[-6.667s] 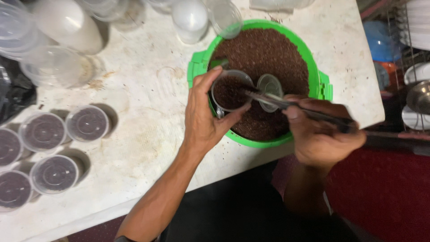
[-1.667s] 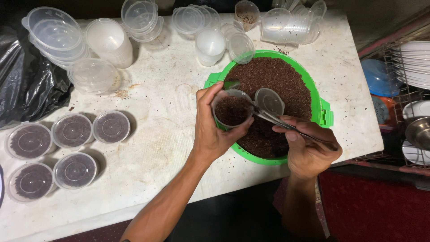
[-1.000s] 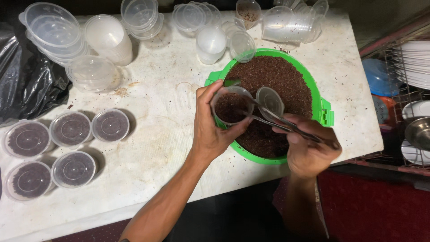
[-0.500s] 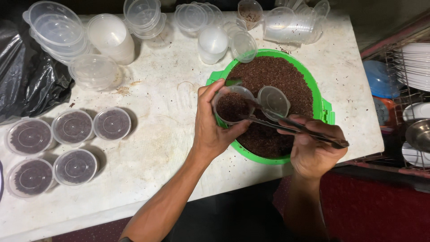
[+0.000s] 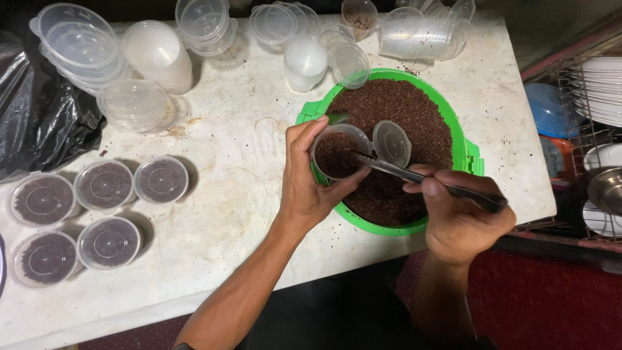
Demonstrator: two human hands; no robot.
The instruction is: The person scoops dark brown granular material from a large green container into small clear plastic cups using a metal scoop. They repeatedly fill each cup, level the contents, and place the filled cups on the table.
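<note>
Left hand: the left hand (image 5: pixel 310 188) wraps around a small clear cup (image 5: pixel 338 154), thumb on the near side and fingers curled over the far rim, holding it above the near-left edge of the green basin (image 5: pixel 472 155).
Cup: it is partly filled with the dark brown grains, and its hinged lid (image 5: pixel 391 142) hangs open to the right, tilted up.
Right hand: the right hand (image 5: pixel 459 214) is closed around the handle of a metal spoon (image 5: pixel 414 175), thumb and forefinger pinching it near the front (the rest of the fingers are folded under and mostly hidden).
Spoon: its tip lies across the cup's rim, reaching into the cup's mouth; whether it carries grains I cannot tell.
Basin: round, green, full of dark brown grains (image 5: pixel 405 116), sitting on the right part of the white table (image 5: pixel 233 214).
Filled cups: five closed cups (image 5: pixel 103 185) with the same dark filling stand in two rows at the table's left edge, well apart from the hands.
Empty cups: stacks of clear cups and lids (image 5: pixel 78 45) crowd the far side of the table, some touching the basin's far rim.
Black bag: a black plastic bag (image 5: pixel 39 123) lies at the far left.
Dish rack: a wire rack with white plates (image 5: pixel 602 84) stands to the right of the table.
</note>
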